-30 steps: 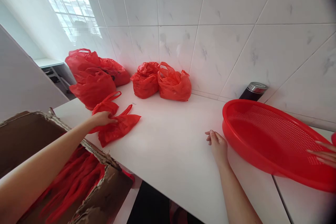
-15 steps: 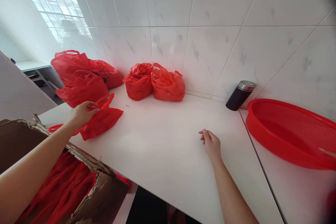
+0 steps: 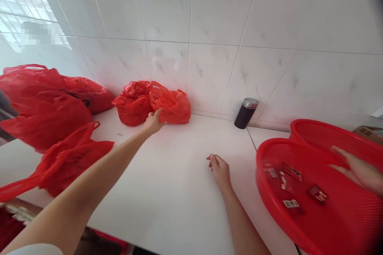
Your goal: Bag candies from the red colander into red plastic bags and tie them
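Fingers (image 3: 157, 114) of the left hand (image 3: 153, 124) are parted near 1 red bag (image 3: 175, 110); right hand (image 3: 220, 169) curls its fingers narrowly over the white table (image 3: 176, 183).

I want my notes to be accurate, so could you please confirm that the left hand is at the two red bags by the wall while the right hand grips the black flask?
Not quite: the right hand does not grip the black flask; the head view shows it loosely curled, clearly apart from the flask. The left hand is indeed at the two red bags by the wall.
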